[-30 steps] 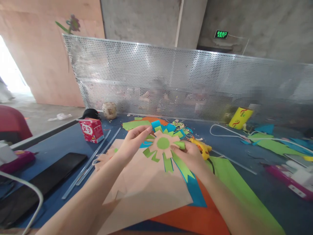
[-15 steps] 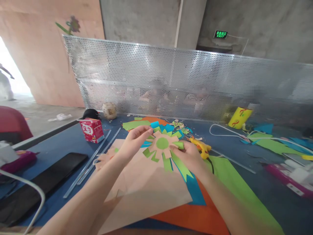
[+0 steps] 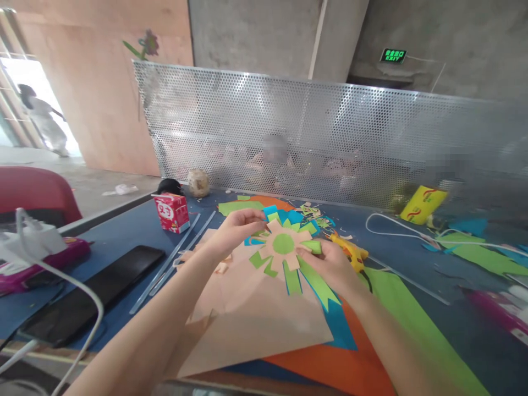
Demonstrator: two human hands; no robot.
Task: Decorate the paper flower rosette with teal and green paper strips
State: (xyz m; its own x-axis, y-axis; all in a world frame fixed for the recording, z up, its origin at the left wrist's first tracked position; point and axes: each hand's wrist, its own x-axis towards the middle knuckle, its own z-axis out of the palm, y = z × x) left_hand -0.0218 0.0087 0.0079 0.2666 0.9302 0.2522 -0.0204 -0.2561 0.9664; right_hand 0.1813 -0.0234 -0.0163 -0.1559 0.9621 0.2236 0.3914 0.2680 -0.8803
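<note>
The right grip (image 3: 333, 265) pinches the paper flower (image 3: 289, 257) just right of its green disc (image 3: 283, 243); the left grip (image 3: 236, 226), farther from that disc, meets the petals, pinch unclear. The peach sheet (image 3: 264, 319) lies below the disc.

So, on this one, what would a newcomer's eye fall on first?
Probably the layered paper flower, green, blue and pale pink, in mid-picture between the left hand and right hand. Next, what looks like a yellow glue gun beside the right hand, and the red box on the table's left side. At upper right, the green exit sign glows against the gray wall.
</note>
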